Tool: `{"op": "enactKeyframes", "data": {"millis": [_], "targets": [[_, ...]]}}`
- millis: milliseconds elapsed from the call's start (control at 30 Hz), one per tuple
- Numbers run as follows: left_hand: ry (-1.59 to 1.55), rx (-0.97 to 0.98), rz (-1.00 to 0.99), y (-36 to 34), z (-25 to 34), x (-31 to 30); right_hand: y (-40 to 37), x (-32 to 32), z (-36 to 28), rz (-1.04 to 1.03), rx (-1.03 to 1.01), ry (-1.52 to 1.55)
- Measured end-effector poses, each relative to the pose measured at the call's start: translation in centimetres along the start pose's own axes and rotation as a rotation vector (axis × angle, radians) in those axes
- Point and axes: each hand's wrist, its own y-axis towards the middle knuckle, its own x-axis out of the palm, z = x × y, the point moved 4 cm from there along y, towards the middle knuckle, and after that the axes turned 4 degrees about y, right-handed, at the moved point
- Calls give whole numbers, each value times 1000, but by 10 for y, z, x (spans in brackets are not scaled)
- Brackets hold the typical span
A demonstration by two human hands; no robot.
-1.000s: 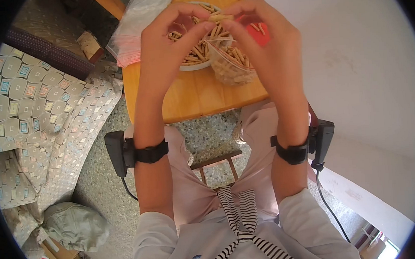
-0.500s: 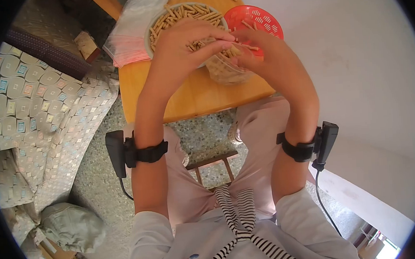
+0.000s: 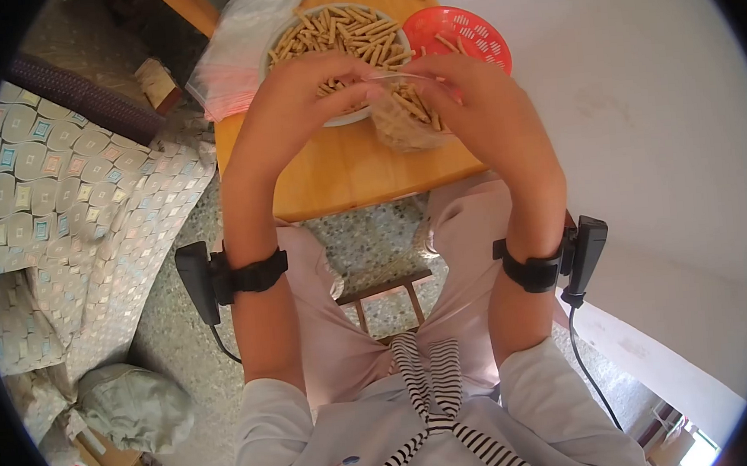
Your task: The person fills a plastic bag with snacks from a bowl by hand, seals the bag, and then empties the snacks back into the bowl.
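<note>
A small wooden table [image 3: 343, 174] carries everything. Both hands are raised over its far half, facing each other. The left hand [image 3: 311, 90] has its fingers curled and pressed to the thumb, pinching the top edge of a clear bag [image 3: 401, 127]. The right hand [image 3: 467, 88] pinches the same edge from the other side, so the mouth is stretched between them.

The bag hangs down from the two grips, with its bottom on the table near the middle, a little toward the right edge. It is partly filled with pale sticks [image 3: 408, 108], which lie at odd angles inside.

Just behind the left hand sits a white bowl [image 3: 344, 120] heaped with more of the same sticks; the hand covers its near side. At the far right corner stands a red basket [image 3: 499, 47] with a few sticks in it, touching or almost touching the bowl. A pile of empty bags [image 3: 243, 43] overhangs the far left corner.

Each wrist wears a black band with a small black device.
</note>
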Motion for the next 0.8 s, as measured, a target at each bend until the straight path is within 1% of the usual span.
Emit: {"op": "enactKeyframes", "data": {"millis": [67,200,267,467,567,700,800], "targets": [[43,58,84,2,6,-2,0,4,-2,-7,-4,49],[35,64,104,0,11,-5,2,6,-17,-63,61,-3],[54,52,103,0,11,-5,3,10,-20,19,-110,0],[115,112,121,-1,12,-5,8,16,-24,-14,-82,-81],[133,102,112,-3,17,-6,9,16,-26,-23,-81,-110],[160,96,121,-5,15,-8,7,15,-24,2,-89,-65],[114,98,123,-9,13,-11,5,13,-24,15,-129,-39]]}}
